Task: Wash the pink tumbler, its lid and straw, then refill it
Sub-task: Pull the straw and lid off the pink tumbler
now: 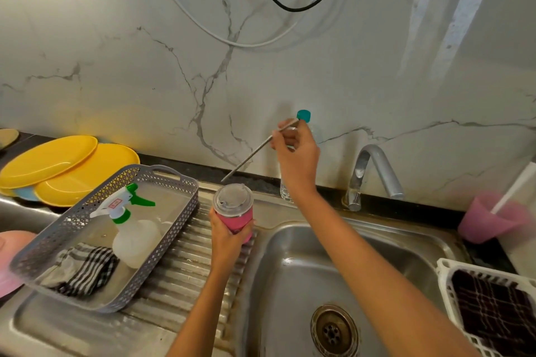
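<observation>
Sink under both arms. Left hand wraps tumbler, lid on; right hand pinches straw, clear above lid. Best lay straw in sink, tumbler kept upright

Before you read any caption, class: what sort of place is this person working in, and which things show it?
Most likely a home kitchen, at the washing-up spot: a stainless steel sink with a curved tap, a ribbed drainboard beside it, and yellow plates overlapping further left.
</observation>
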A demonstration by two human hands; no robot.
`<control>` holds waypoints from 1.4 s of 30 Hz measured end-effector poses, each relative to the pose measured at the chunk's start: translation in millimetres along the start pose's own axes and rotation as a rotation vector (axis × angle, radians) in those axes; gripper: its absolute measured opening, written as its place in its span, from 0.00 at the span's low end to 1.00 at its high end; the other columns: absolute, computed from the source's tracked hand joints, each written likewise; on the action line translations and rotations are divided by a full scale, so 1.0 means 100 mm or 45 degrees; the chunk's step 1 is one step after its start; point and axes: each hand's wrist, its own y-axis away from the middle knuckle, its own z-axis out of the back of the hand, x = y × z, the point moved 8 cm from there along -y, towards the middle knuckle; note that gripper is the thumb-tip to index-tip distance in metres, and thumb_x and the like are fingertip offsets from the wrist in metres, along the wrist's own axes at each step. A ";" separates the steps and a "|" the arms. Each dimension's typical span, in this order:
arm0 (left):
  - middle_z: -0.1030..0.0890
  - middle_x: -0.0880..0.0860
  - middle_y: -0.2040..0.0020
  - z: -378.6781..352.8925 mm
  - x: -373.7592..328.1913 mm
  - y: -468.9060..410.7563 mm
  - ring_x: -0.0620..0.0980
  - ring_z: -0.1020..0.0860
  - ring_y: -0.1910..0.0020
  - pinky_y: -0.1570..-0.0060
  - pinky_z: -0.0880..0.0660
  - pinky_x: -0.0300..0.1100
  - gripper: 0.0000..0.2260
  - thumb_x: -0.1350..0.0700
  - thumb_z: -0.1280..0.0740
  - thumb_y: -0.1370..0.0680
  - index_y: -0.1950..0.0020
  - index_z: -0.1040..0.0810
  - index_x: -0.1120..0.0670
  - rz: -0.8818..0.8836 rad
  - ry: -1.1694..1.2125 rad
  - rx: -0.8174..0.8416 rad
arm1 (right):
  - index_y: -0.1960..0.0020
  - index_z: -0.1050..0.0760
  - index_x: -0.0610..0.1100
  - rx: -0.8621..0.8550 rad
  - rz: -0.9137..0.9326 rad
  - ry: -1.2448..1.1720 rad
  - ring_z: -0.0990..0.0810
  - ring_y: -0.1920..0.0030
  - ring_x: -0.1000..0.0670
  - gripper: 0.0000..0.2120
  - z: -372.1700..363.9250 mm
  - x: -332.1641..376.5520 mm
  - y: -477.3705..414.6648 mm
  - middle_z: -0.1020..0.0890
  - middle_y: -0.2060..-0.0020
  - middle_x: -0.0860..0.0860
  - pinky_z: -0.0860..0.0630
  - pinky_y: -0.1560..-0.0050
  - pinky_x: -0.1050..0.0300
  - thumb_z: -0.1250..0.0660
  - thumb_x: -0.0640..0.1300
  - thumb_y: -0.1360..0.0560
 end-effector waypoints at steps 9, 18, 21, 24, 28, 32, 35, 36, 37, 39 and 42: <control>0.22 0.57 0.47 0.08 0.08 0.00 0.56 0.17 0.67 0.71 0.19 0.54 0.40 0.61 0.22 0.31 0.28 0.43 0.46 0.056 -0.027 -0.052 | 0.59 0.22 0.44 -0.275 -0.552 0.157 0.16 0.55 0.47 0.06 0.43 -1.38 0.26 0.16 0.60 0.46 0.20 0.49 0.54 0.27 0.35 0.30; 0.24 0.55 0.40 0.10 0.15 -0.03 0.47 0.19 0.50 0.59 0.21 0.36 0.44 0.57 0.20 0.32 0.26 0.45 0.47 0.014 -0.105 -0.090 | 0.63 0.20 0.46 -0.166 -0.780 0.347 0.18 0.59 0.50 0.04 0.38 -2.10 0.53 0.16 0.64 0.51 0.21 0.50 0.50 0.26 0.39 0.33; 0.24 0.55 0.40 0.10 0.18 -0.05 0.47 0.19 0.51 0.59 0.21 0.35 0.44 0.56 0.20 0.32 0.26 0.45 0.48 -0.011 -0.105 -0.098 | 0.60 0.18 0.44 0.005 -0.665 0.562 0.22 0.60 0.52 0.01 0.32 -2.09 0.53 0.17 0.63 0.50 0.28 0.55 0.59 0.26 0.40 0.31; 0.24 0.55 0.38 0.12 0.21 -0.05 0.54 0.20 0.46 0.51 0.18 0.50 0.44 0.49 0.19 0.35 0.28 0.44 0.40 0.016 -0.103 -0.105 | 0.60 0.18 0.44 0.133 -0.615 0.667 0.21 0.60 0.52 0.01 0.24 -2.16 0.56 0.16 0.63 0.49 0.27 0.57 0.60 0.27 0.40 0.30; 0.27 0.52 0.33 0.11 0.21 -0.07 0.50 0.26 0.36 0.38 0.25 0.46 0.44 0.54 0.19 0.34 0.27 0.44 0.46 -0.012 -0.108 -0.102 | 0.60 0.17 0.46 0.228 -0.516 0.888 0.20 0.58 0.50 0.01 0.14 -2.23 0.54 0.16 0.63 0.50 0.25 0.58 0.58 0.28 0.43 0.30; 0.29 0.51 0.32 0.09 0.20 -0.08 0.48 0.27 0.35 0.39 0.28 0.39 0.45 0.53 0.20 0.34 0.26 0.45 0.47 -0.045 -0.096 -0.094 | 0.60 0.18 0.47 0.333 -0.350 1.029 0.21 0.59 0.50 0.03 0.05 -2.21 0.52 0.17 0.64 0.50 0.22 0.60 0.54 0.30 0.43 0.29; 0.29 0.51 0.32 0.09 0.19 -0.09 0.47 0.27 0.35 0.42 0.29 0.33 0.45 0.53 0.20 0.34 0.26 0.44 0.47 -0.050 -0.096 -0.097 | 0.58 0.18 0.46 0.371 -0.282 1.073 0.21 0.57 0.49 0.04 0.03 -2.19 0.51 0.17 0.61 0.50 0.22 0.57 0.52 0.31 0.42 0.28; 0.29 0.51 0.32 0.09 0.19 -0.09 0.47 0.27 0.35 0.42 0.29 0.33 0.45 0.53 0.20 0.34 0.26 0.44 0.47 -0.051 -0.097 -0.095 | 0.56 0.18 0.45 0.360 -0.250 1.071 0.21 0.55 0.48 0.04 0.03 -2.16 0.51 0.17 0.59 0.49 0.22 0.54 0.51 0.31 0.43 0.27; 0.29 0.51 0.32 0.09 0.18 -0.08 0.47 0.27 0.35 0.42 0.29 0.34 0.45 0.53 0.20 0.34 0.26 0.44 0.48 -0.051 -0.098 -0.096 | 0.55 0.18 0.45 0.343 -0.209 1.051 0.22 0.53 0.48 0.04 0.02 -2.10 0.50 0.17 0.58 0.50 0.23 0.51 0.50 0.31 0.44 0.27; 0.29 0.52 0.32 0.08 0.17 -0.08 0.48 0.27 0.35 0.39 0.27 0.39 0.45 0.53 0.20 0.34 0.26 0.44 0.50 -0.049 -0.102 -0.093 | 0.53 0.20 0.45 0.308 -0.148 0.907 0.23 0.52 0.51 0.07 -0.04 -1.91 0.48 0.18 0.56 0.51 0.26 0.47 0.52 0.33 0.47 0.24; 0.29 0.53 0.32 0.08 0.14 -0.07 0.50 0.28 0.34 0.36 0.27 0.45 0.45 0.55 0.20 0.34 0.25 0.44 0.52 -0.061 -0.116 -0.102 | 0.49 0.21 0.46 0.351 0.027 0.821 0.24 0.48 0.54 0.14 -0.20 -1.54 0.49 0.19 0.52 0.53 0.34 0.37 0.56 0.39 0.55 0.22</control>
